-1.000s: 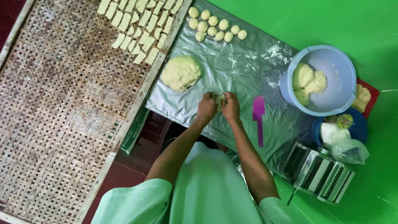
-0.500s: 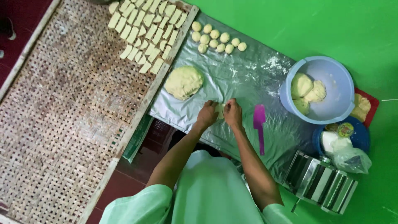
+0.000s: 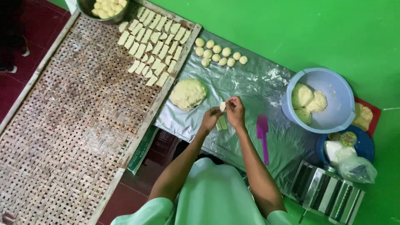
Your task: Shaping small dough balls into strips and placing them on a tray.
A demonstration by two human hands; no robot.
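My left hand (image 3: 211,118) and my right hand (image 3: 236,111) meet over a clear plastic sheet (image 3: 250,89) and pinch a small pale dough piece (image 3: 223,106) between their fingertips. Two cut dough strips (image 3: 222,123) lie on the sheet just below my hands. A large dough lump (image 3: 188,94) rests on the sheet to the left. A purple spatula (image 3: 263,135) lies to the right of my right hand. Several small dough balls (image 3: 218,53) sit at the far side of the sheet.
A woven bamboo tray (image 3: 75,125) on the left carries rows of cut dough pieces (image 3: 152,50). A metal bowl (image 3: 104,9) of dough balls stands at its far end. A blue basin (image 3: 323,100) with dough lumps, a blue lidded container (image 3: 362,143), a plastic bag and a metal dough roller (image 3: 327,191) stand on the right.
My hands stay together over the sheet and now lift a dough piece between the fingertips. The camera has shifted, showing more of the tray's far end and the metal bowl.
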